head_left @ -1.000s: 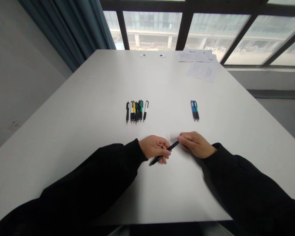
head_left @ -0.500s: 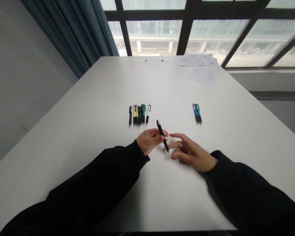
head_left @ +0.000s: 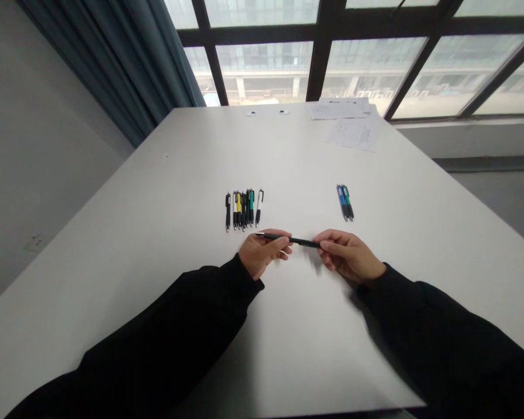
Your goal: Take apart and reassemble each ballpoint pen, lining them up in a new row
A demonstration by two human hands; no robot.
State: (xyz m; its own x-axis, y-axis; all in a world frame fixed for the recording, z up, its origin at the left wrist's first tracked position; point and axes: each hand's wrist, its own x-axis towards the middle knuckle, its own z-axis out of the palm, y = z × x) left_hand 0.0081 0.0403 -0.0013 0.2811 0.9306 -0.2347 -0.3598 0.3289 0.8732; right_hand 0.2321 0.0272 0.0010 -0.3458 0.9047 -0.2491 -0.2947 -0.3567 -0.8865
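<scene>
The black pen [head_left: 304,241] lies crosswise between the two hands, above the near part of the white table [head_left: 288,337]. The left hand [head_left: 259,251] is closed on its silver-tipped end, between thumb and fingers; the right hand [head_left: 353,254] pinches the opposite end. Any marking on this pen cannot be made out.

Beyond the left hand lies a row of pens [head_left: 243,210], black, white, yellow and green. Beyond the right hand, a blue pen [head_left: 343,201] and a green pen [head_left: 347,201] lie side by side; the blue one bears a pale label, illegible. Printed papers [head_left: 338,109] lie at the far edge, their text too small to read.
</scene>
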